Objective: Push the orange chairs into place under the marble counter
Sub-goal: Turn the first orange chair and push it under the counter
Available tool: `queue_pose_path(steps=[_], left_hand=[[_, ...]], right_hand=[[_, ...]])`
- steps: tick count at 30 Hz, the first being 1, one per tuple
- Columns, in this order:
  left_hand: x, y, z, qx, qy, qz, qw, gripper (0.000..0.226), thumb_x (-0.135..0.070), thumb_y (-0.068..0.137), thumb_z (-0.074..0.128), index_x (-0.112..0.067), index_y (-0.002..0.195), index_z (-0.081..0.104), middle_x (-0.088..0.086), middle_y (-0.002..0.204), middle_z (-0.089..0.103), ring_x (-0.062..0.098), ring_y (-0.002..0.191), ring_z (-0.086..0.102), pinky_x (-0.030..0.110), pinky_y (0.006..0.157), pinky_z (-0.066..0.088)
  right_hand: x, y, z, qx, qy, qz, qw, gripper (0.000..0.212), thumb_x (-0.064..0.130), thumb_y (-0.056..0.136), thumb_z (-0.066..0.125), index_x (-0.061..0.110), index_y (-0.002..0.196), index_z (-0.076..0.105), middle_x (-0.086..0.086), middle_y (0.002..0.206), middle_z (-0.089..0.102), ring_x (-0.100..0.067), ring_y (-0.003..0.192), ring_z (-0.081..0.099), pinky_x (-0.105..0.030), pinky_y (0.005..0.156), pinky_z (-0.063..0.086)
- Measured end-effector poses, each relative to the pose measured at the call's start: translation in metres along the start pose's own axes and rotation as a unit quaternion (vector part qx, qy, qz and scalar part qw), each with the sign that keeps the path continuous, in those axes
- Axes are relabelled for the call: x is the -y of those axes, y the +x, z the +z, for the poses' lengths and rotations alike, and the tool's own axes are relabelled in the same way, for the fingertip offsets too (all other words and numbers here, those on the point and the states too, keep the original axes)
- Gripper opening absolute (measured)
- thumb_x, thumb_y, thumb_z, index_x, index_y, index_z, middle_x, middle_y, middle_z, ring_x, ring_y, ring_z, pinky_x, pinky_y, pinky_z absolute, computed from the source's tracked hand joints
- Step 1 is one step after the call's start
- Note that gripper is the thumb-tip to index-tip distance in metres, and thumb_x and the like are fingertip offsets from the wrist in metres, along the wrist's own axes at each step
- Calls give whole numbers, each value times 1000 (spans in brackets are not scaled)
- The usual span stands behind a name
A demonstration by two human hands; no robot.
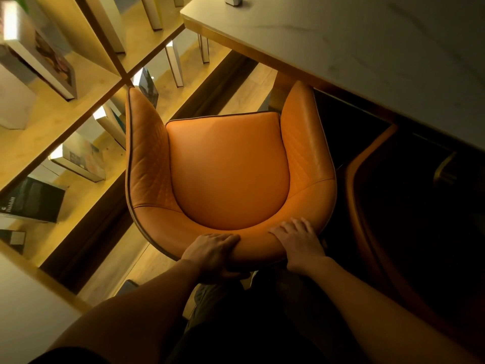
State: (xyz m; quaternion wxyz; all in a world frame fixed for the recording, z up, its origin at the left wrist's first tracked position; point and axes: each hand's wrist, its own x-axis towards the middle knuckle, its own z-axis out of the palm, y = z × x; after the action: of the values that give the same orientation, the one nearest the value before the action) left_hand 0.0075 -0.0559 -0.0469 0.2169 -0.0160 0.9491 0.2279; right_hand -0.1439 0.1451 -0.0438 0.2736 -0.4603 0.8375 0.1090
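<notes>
Head view, orange chair (228, 174) facing the marble counter (367, 53), its right arm tip at the counter's edge, seat not yet under it, left hand (212, 254) gripping the backrest rim, right hand (299, 245) resting loose-fingered on that rim, second chair (367, 185) tucked under the counter in shadow

The left hand (212, 254) grips the orange chair (228, 174); the right hand (299, 245) rests on it.

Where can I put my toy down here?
The counter is bare from its near edge up to the small grey thing. The chair seat is bare between its arms. Crowded: the shelves hold books, and the left hand grips and the right hand rests on the chair's back.
</notes>
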Motion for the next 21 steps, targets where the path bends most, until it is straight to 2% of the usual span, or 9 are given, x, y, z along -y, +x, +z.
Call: queue_pose_path(steps=[8,12,17,21], left_hand=[[2,1,3,-9,7,3,1000,112,-97,61,19,-27,148,32,-2,141,52,22,120,55,36,95,46],[3,1,4,-17,3,6,1000,111,-94,60,17,-27,146,35,-2,140,54,22,119,55,36,94,46],[3,1,4,-24,0,13,1000,94,-84,70,40,-27,145,38,-2,137,56,21,118,56,35,93,45],[5,-2,4,-27,7,14,1000,94,-83,70,34,-27,144,39,-2,138,55,21,120,55,35,95,44]], right_hand=[[0,1,4,-27,-7,2,1000,82,32,76,72,33,144,26,-3,145,36,-31,137,26,-50,118,9],[-1,1,5,-31,-2,3,1000,80,34,76,71,33,143,27,-3,143,38,-30,136,28,-50,118,10],[0,1,6,-35,5,5,999,79,34,75,72,33,141,29,-2,141,40,-29,134,29,-50,117,11],[1,2,7,-43,21,13,999,77,35,75,71,35,141,32,0,139,43,-28,132,32,-48,118,11]])
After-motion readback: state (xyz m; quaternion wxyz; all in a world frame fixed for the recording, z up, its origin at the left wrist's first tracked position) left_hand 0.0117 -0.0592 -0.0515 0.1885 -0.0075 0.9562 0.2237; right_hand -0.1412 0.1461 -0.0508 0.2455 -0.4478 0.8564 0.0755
